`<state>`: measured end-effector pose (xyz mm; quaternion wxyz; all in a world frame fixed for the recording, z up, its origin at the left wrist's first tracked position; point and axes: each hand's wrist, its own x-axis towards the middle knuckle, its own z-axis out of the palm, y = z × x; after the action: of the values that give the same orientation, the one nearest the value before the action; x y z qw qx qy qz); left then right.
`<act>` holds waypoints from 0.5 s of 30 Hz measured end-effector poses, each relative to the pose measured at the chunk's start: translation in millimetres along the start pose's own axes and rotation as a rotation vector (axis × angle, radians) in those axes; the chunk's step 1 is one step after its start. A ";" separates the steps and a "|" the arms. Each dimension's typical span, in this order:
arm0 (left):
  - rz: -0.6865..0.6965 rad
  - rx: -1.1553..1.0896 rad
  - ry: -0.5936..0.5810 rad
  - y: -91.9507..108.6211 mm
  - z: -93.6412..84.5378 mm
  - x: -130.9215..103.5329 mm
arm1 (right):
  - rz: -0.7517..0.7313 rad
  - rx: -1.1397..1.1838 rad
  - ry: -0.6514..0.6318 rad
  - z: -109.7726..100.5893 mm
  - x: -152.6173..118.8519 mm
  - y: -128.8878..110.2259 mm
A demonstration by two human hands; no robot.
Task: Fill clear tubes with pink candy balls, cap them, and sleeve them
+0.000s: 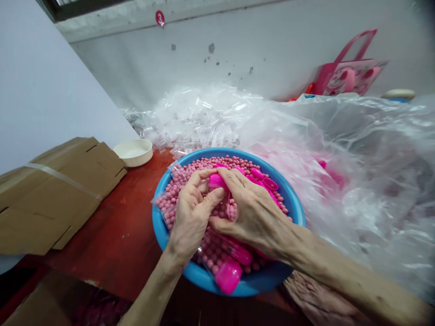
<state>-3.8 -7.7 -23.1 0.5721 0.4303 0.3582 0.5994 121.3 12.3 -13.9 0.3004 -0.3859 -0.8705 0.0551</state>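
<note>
Over a blue basin full of pink beads, my two hands meet around a small clear container with a bright pink cap. My left hand pinches it between thumb and fingers. From the other side my right hand closes on it, its fingertips at the cap and its thumb lower down. The fingers partly hide the clear part. Below my hands lies another bright pink cap on a clear tube with beads. Several loose pink pieces rest on the beads behind my right hand.
Clear plastic tubes are heaped behind the basin. Plastic bags with pink pieces spread to the right. On the red table are flattened cardboard and a white round dish. A pink bag stands by the wall.
</note>
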 end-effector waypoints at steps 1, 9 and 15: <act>-0.020 -0.009 -0.037 -0.2 0.0 0.4 | 0.028 0.019 -0.026 -1.5 -1.2 1.7; 0.061 0.206 -0.132 4.9 0.7 -10.1 | 0.023 0.039 -0.069 -10.5 -24.0 18.6; 0.276 0.660 0.208 19.2 -20.8 -55.4 | -0.097 0.074 -0.045 -20.1 -24.5 16.4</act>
<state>-31.7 -63.2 -19.0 0.2769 0.5728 0.5270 0.5636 155.9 3.7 -14.7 0.2970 -0.3308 -0.8921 0.0812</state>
